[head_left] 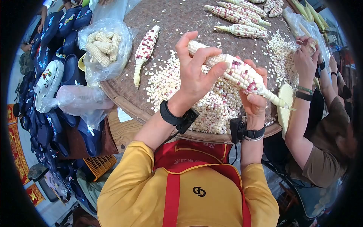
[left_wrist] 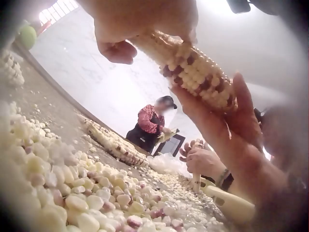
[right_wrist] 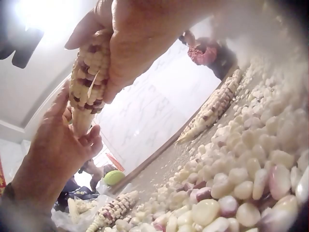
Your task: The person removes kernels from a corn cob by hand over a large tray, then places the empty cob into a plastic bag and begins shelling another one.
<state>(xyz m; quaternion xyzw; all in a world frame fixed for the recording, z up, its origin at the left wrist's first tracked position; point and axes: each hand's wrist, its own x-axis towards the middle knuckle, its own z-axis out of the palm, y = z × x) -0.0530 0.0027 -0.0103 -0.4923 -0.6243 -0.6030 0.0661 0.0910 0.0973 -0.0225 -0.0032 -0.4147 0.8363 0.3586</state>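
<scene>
Both hands hold a speckled white and purple corn cob (head_left: 242,75) above a heap of loose kernels (head_left: 215,109). The left hand (head_left: 198,72) has its fingers and thumb around the cob's upper left part, where bare cob shows near the tip. Around the lower right part, close to the stalk, curls the right hand (head_left: 257,89). In the left wrist view the cob (left_wrist: 198,77) slants between the left hand (left_wrist: 149,24) and the right hand (left_wrist: 231,130). The right wrist view shows the cob (right_wrist: 89,82) held by the right hand (right_wrist: 145,38) and left hand (right_wrist: 58,140).
A single cob (head_left: 145,51) lies left of the heap on the round woven tray (head_left: 166,17). Several cobs (head_left: 242,30) lie at the back right. Stripped cobs fill a plastic bag (head_left: 87,70) at left. Another person's hands (head_left: 306,56) work at right, beside a pale shoe-shaped object (head_left: 284,106).
</scene>
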